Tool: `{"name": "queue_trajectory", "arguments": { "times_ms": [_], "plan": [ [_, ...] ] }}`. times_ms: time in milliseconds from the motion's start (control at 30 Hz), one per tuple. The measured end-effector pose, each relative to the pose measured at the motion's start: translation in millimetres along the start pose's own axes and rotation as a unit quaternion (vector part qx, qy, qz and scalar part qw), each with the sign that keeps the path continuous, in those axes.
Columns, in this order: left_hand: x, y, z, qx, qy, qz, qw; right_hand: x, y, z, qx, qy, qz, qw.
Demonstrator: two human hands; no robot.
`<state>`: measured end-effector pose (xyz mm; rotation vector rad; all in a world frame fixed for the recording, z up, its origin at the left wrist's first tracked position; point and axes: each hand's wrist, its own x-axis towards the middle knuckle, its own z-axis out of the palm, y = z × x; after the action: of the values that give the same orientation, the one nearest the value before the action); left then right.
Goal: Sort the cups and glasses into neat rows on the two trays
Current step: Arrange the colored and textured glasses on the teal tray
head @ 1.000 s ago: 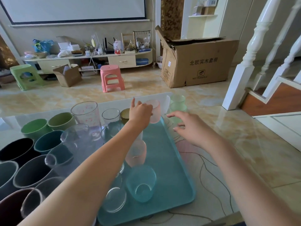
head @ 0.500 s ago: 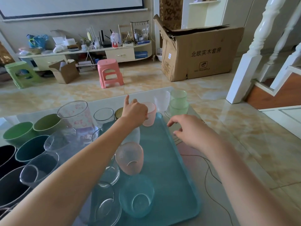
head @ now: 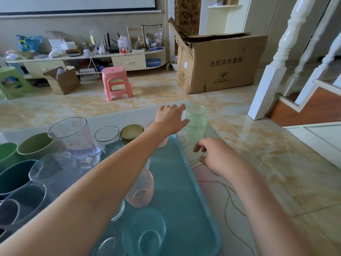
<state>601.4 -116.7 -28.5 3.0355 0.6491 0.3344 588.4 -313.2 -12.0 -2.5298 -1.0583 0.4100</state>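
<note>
A: What changed just now?

B: The left hand (head: 170,118) let go of the pink cup (head: 163,142), which now stands at the 12 o'clock end of the teal tray (head: 184,209). Its fingers are spread and reaching on toward the frosted white cup (head: 184,115), not gripping yet.

A: And the right hand (head: 215,157)?

B: Relaxed, holding nothing, hovering over the tabletop (head: 230,196) just at 6 o'clock of the stacked green cups (head: 195,123).

A: So one pink cup is placed; the off-tray cups look next.
</note>
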Motion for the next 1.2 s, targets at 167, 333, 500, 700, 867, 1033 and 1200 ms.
{"name": "queue_trajectory", "arguments": {
  "times_ms": [167,333,500,700,867,1033,1200],
  "plan": [
    [30,11,12,0.044,-0.087,-0.017,0.995,4,13,2,-0.001,0.005,0.008,1.0],
    [53,22,18,0.048,-0.184,-0.045,0.981,9,20,4,0.003,0.005,0.009,1.0],
    [70,24,32,0.003,-0.214,-0.048,0.976,12,23,4,0.011,0.004,0.008,1.0],
    [64,34,34,-0.085,-0.138,-0.071,0.984,13,23,1,0.011,0.017,-0.002,1.0],
    [45,42,21,-0.151,-0.086,-0.079,0.982,4,21,-10,0.015,0.056,-0.017,0.998],
    [2,50,-29,-0.31,-0.026,-0.118,0.943,-4,19,-21,0.045,0.141,-0.054,0.988],
    [-57,48,-66,-0.341,0.013,-0.133,0.931,-8,7,-22,0.104,0.204,-0.1,0.968]
  ]
}}
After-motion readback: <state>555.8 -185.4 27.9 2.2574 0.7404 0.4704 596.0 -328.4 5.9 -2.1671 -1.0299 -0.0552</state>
